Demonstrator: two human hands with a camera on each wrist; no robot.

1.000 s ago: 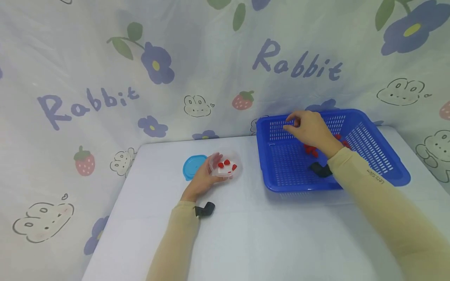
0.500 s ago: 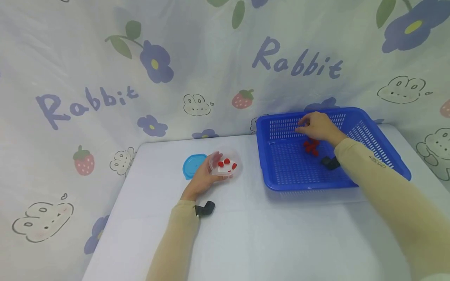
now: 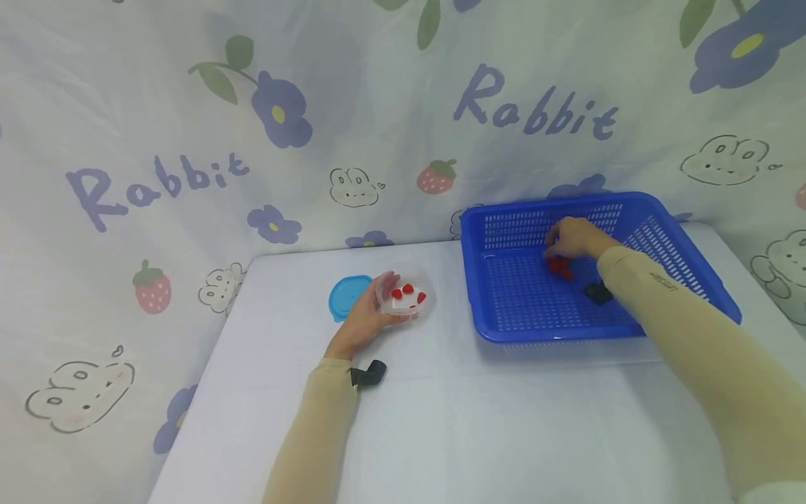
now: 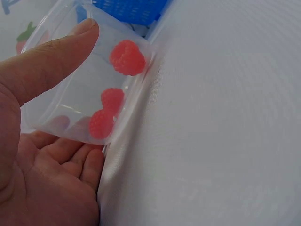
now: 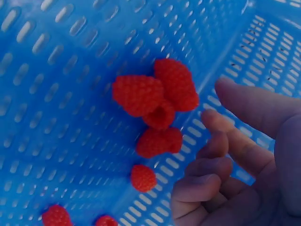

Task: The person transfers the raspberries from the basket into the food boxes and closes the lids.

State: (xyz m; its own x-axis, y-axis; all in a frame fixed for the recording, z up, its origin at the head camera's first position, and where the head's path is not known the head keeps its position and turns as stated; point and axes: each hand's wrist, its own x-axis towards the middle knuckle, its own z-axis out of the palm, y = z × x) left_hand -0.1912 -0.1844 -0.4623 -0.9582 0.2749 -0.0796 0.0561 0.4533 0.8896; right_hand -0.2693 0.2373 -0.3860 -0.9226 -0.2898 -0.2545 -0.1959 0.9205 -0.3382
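Note:
My left hand (image 3: 364,320) holds a clear round plastic container (image 4: 77,101), the thumb over its rim and the fingers round the far side. Several red raspberries (image 4: 127,58) lie in it; the left wrist view shows it from the side, close to the white tabletop. Inside the blue slotted basket (image 3: 560,335), my right hand (image 5: 240,150) reaches down with thumb and forefinger apart and nothing between them. Beside these fingertips sits a clump of raspberries (image 5: 157,94). In the head view the hand partly covers the red berries beneath it.
A light blue lid (image 3: 343,299) lies on the white table (image 3: 478,427) behind the left hand. Small black mounts are on both wrists. A printed curtain (image 3: 378,105) hangs along the table's back edge, close behind the basket.
My right hand has moved right and lower into the basket, down to the raspberries. The left hand and the container stay in place.

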